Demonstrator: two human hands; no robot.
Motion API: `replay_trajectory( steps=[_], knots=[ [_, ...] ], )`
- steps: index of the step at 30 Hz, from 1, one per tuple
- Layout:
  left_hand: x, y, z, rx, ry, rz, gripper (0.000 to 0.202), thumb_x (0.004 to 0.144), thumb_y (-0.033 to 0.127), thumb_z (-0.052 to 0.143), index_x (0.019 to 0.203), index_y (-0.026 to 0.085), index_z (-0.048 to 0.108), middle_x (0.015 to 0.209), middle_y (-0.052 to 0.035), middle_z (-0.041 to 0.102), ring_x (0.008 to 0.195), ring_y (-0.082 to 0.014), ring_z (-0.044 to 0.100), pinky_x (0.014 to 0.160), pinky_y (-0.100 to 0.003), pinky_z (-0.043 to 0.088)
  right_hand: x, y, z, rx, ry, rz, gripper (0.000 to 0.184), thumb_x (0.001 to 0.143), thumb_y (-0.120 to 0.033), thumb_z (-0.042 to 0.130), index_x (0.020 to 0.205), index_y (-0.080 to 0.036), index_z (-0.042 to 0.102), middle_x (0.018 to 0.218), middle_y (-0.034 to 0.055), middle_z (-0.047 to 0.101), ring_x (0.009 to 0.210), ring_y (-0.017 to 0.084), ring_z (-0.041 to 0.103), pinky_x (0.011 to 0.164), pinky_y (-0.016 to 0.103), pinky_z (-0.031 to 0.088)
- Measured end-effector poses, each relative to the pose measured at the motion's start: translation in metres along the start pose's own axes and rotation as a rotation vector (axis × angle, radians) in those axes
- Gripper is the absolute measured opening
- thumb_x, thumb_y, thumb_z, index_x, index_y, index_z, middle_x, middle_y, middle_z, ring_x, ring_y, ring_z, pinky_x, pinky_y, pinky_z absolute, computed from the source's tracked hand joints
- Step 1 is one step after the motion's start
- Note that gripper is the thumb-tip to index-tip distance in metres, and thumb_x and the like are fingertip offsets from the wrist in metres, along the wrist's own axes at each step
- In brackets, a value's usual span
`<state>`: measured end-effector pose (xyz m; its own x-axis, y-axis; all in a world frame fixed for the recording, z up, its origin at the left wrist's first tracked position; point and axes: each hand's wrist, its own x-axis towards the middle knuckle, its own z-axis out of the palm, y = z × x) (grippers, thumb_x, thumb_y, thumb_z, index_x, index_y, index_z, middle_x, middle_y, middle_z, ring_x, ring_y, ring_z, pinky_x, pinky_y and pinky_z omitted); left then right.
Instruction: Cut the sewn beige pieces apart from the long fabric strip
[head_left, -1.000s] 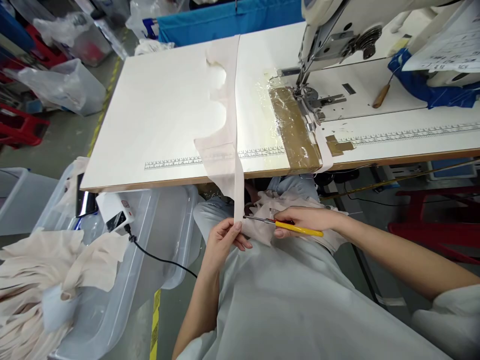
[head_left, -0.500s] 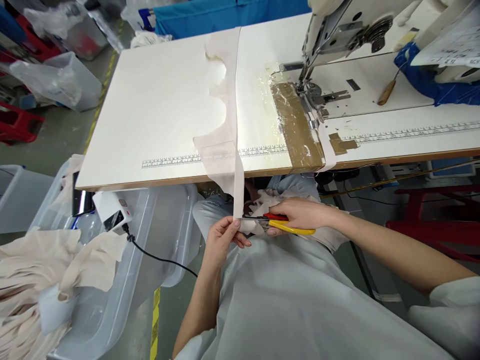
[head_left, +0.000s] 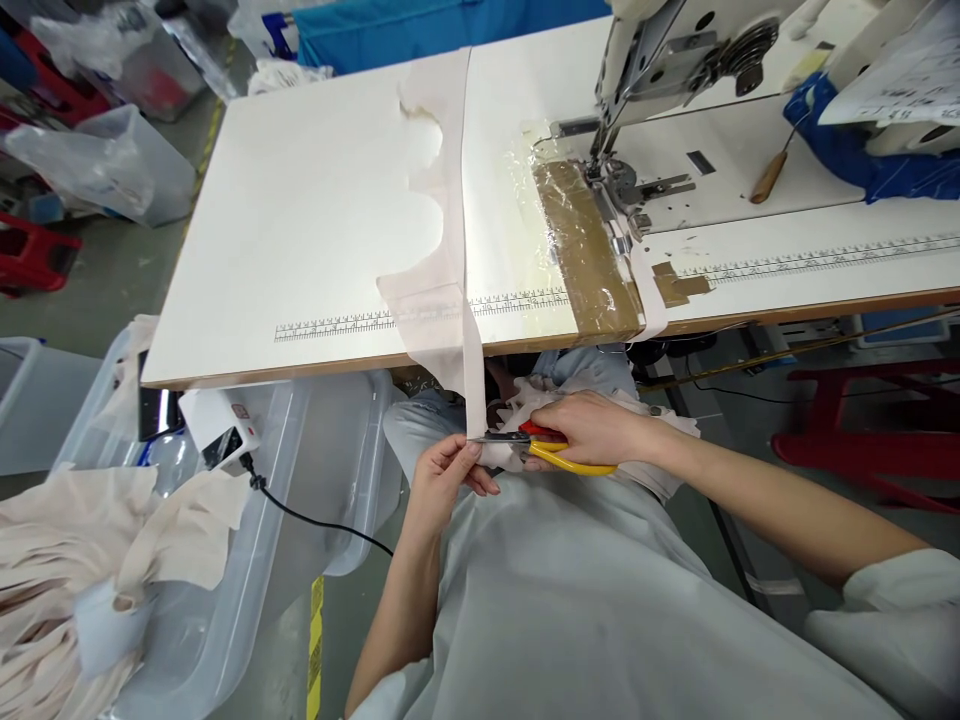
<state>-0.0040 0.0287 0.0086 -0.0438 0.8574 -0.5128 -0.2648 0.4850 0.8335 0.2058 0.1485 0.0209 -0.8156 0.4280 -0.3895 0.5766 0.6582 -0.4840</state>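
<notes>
We see scissors [head_left: 555, 456] with metal blades [head_left: 501, 437] and smooth plastic handles [head_left: 576, 464], thin matt cloth [head_left: 450, 235], a smooth table [head_left: 322, 200], glossy tape [head_left: 589, 245] and a translucent plastic tub [head_left: 236, 610].

Left hand [head_left: 446, 475] pinching the lower end of a pale fabric piece [head_left: 451, 180], which lies across the table [head_left: 315, 220] and hangs over its near edge. Right hand [head_left: 586, 425] gripping yellow-and-red scissors [head_left: 577, 466], blades at the fabric just beside the left fingertips. Right of the fabric, a sewing machine [head_left: 675, 75]; lower left, a fabric bundle [head_left: 56, 560] at a clear bin [head_left: 259, 590].
</notes>
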Motion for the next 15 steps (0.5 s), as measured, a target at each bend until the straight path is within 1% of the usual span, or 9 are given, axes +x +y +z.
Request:
replay_trajectory(
  steps=[4,6,7,8,10,11,12,13,15],
  knots=[
    [-0.001,-0.001,0.0,0.012,0.007,-0.015,0.04,0.079,0.055,0.074,0.077,0.016,0.067,0.051,-0.0023,0.065,0.049,-0.0154,0.064,0.051,-0.022,0.048,0.005,-0.002,0.002,0.059,0.003,-0.033,0.046,0.09,-0.058,0.058,0.066,-0.02,0.047,0.059,0.0021,0.054,0.052,0.015,0.043,0.055,0.029,0.02],
    [0.001,-0.003,-0.004,0.069,-0.008,-0.011,0.041,0.082,0.056,0.071,0.081,0.016,0.067,0.052,-0.0022,0.064,0.048,-0.0155,0.062,0.05,-0.023,0.045,0.004,-0.001,0.005,0.08,0.017,-0.018,0.047,0.089,-0.058,0.058,0.064,-0.021,0.044,0.058,0.0013,0.052,0.052,0.015,0.041,0.055,0.029,0.02],
    [0.002,-0.004,-0.006,0.116,0.019,0.024,0.041,0.082,0.057,0.07,0.086,0.016,0.068,0.057,-0.0028,0.066,0.048,-0.0145,0.06,0.049,-0.024,0.044,0.002,0.001,0.007,0.089,0.026,0.0,0.047,0.089,-0.058,0.058,0.064,-0.021,0.043,0.058,0.001,0.051,0.052,0.015,0.041,0.055,0.029,0.02],
    [0.004,-0.004,-0.008,0.174,0.083,0.086,0.041,0.082,0.056,0.07,0.093,0.016,0.069,0.067,-0.004,0.069,0.05,-0.0133,0.058,0.05,-0.024,0.043,-0.001,0.002,0.01,0.098,0.039,0.02,0.048,0.088,-0.059,0.058,0.064,-0.021,0.042,0.059,0.0007,0.051,0.053,0.015,0.041,0.055,0.029,0.02],
    [0.008,-0.001,-0.012,0.326,0.293,0.268,0.042,0.084,0.053,0.071,0.108,0.019,0.067,0.092,-0.0073,0.071,0.059,-0.0125,0.056,0.055,-0.024,0.042,-0.009,0.007,0.015,0.133,0.072,0.04,0.05,0.088,-0.062,0.057,0.065,-0.021,0.039,0.06,0.0001,0.051,0.054,0.015,0.041,0.054,0.028,0.021],
    [0.011,0.002,-0.012,0.414,0.403,0.37,0.041,0.085,0.05,0.07,0.114,0.02,0.065,0.103,-0.0088,0.069,0.067,-0.0136,0.057,0.059,-0.025,0.044,-0.014,0.009,0.019,0.159,0.091,0.041,0.051,0.089,-0.063,0.055,0.065,-0.022,0.038,0.06,-0.0002,0.05,0.054,0.014,0.041,0.054,0.028,0.022],
    [0.014,0.006,-0.011,0.507,0.485,0.467,0.04,0.087,0.048,0.068,0.117,0.021,0.064,0.111,-0.01,0.066,0.077,-0.0158,0.058,0.064,-0.026,0.045,-0.018,0.01,0.022,0.19,0.113,0.04,0.052,0.089,-0.065,0.053,0.065,-0.022,0.037,0.06,-0.0006,0.049,0.054,0.014,0.041,0.054,0.028,0.023],
    [0.018,0.01,-0.009,0.6,0.531,0.558,0.038,0.089,0.046,0.067,0.118,0.022,0.063,0.115,-0.0111,0.064,0.088,-0.0187,0.059,0.071,-0.028,0.047,-0.023,0.012,0.025,0.225,0.135,0.039,0.053,0.09,-0.066,0.052,0.066,-0.022,0.036,0.06,-0.0009,0.048,0.054,0.014,0.041,0.054,0.028,0.024],
    [0.027,0.018,-0.002,0.737,0.542,0.722,0.033,0.09,0.044,0.065,0.113,0.021,0.064,0.114,-0.0116,0.063,0.103,-0.0235,0.057,0.083,-0.033,0.047,-0.029,0.013,0.029,0.294,0.178,0.041,0.054,0.091,-0.067,0.05,0.066,-0.022,0.035,0.059,-0.0017,0.046,0.054,0.014,0.042,0.054,0.027,0.025]
  ],
)
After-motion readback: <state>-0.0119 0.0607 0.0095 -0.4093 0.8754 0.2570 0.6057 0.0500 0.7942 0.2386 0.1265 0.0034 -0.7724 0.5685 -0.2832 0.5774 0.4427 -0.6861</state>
